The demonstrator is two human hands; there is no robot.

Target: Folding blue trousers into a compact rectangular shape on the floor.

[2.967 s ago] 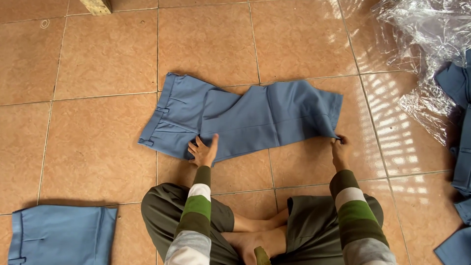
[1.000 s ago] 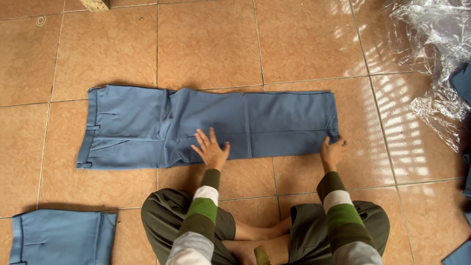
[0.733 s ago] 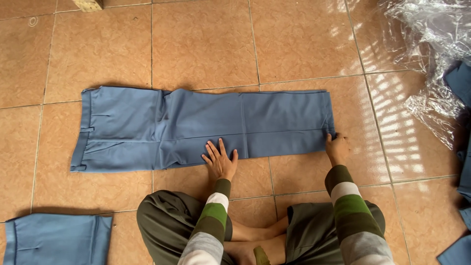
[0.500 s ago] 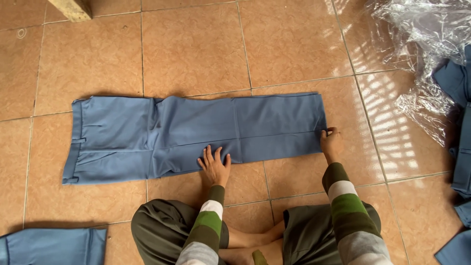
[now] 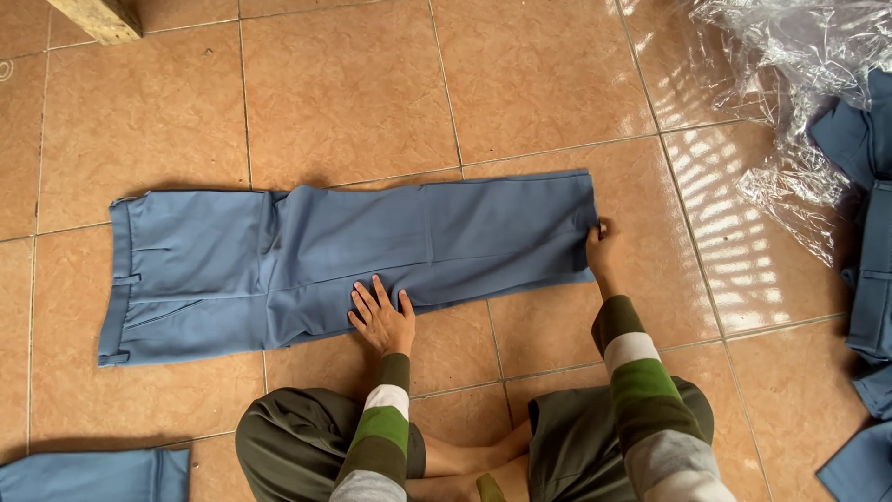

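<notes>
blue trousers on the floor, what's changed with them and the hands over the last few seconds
The blue trousers, folded over themselves three seconds ago, have been opened out leftward and now lie flat at full length on the tiled floor. The left hand slid along the near edge and rests flat on the cloth. The right hand has stayed at the hem end. The clear plastic and the other blue garments at the right lie as before.

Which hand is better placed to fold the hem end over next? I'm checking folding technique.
Probably the right hand: it already rests at the hem edge of the blue trousers, while the left hand presses flat mid-leg.
</notes>
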